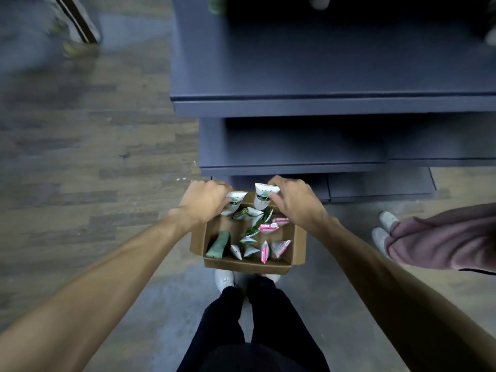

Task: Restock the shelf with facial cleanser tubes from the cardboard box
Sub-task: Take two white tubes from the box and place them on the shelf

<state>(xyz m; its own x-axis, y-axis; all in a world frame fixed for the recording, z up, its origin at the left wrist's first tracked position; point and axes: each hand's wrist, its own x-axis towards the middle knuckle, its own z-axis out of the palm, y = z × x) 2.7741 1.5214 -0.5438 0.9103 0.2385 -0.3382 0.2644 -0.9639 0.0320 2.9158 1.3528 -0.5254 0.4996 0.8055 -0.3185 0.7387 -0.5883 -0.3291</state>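
An open cardboard box [298, 248] sits on the floor in front of my feet. Inside lie several facial cleanser tubes [251, 236], white with green or pink print, plus one dark green tube [218, 245]. My left hand [204, 198] grips a white-and-green tube [234, 201] at the box's far left corner. My right hand [292, 200] grips another white-and-green tube [263, 196] above the box's far edge. Both tubes are raised above the rest.
A dark grey shelf unit [322, 103] with stepped boards stands just beyond the box; a lower board [295, 169] is right above my hands. Another person's legs and white shoes [386, 224] are at the right. Someone's shoe [80, 30] shows top left on the wood floor.
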